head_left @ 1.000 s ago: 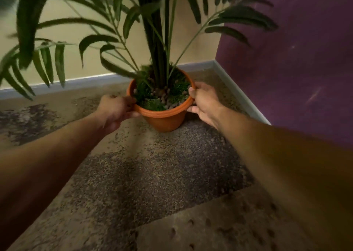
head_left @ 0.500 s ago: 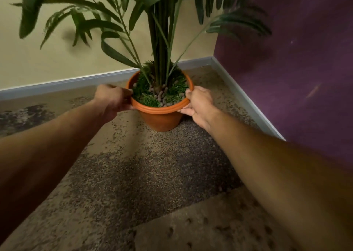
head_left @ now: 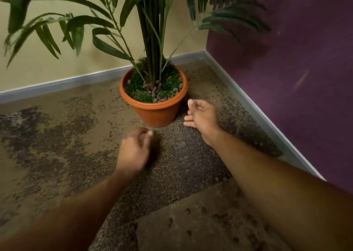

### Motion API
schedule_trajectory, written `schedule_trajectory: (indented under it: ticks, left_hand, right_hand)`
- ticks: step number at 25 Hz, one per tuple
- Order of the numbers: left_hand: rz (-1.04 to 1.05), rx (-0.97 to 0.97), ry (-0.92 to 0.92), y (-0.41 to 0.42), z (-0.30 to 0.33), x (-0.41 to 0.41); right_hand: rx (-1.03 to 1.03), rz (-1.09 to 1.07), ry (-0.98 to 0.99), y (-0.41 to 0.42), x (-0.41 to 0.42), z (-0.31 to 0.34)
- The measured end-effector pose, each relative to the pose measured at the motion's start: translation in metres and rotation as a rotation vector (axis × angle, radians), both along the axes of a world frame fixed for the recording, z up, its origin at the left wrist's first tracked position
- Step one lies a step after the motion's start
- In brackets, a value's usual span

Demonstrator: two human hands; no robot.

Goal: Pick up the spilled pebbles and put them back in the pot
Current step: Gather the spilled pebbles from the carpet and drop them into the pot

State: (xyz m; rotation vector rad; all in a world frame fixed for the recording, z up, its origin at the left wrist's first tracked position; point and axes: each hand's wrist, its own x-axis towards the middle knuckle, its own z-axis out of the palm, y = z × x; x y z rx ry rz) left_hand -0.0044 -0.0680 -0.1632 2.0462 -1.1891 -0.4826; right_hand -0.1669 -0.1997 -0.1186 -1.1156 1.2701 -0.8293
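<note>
My left hand (head_left: 133, 151) hung over the carpet (head_left: 57, 145) in front of the terracotta pot (head_left: 155, 111), fingers curled loosely together on nothing I could see; my right hand (head_left: 202, 116) hovered just beside it, fingers apart and empty. Pebbles (head_left: 152, 90) lay among the fake grass (head_left: 170, 82) inside. Dark specks (head_left: 219, 179) nearer me might have been strays, so I judged the task nearly done.
</note>
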Motion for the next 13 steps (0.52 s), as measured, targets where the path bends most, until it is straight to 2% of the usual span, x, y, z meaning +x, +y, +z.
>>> schedule_trajectory:
  ticks: [3,6,9,13]
  left_hand:
    - [-0.380,0.027,-0.162,-0.008,-0.025,-0.031]
    - [-0.540,0.081,-0.322,-0.037,-0.035,-0.046]
    - [-0.593,0.113,-0.423,-0.058,-0.053,-0.056]
    - [-0.518,0.084,-0.548,-0.067,-0.072,-0.062]
  right_hand:
    - [-0.153,0.045,0.271,0.001,-0.027,-0.021]
    - [-0.324,0.128,0.511,-0.005,-0.048,-0.026]
    - [-0.433,0.192,0.645,-0.017,-0.059,-0.034]
    - [-0.567,0.296,0.779,-0.067,-0.062,-0.053]
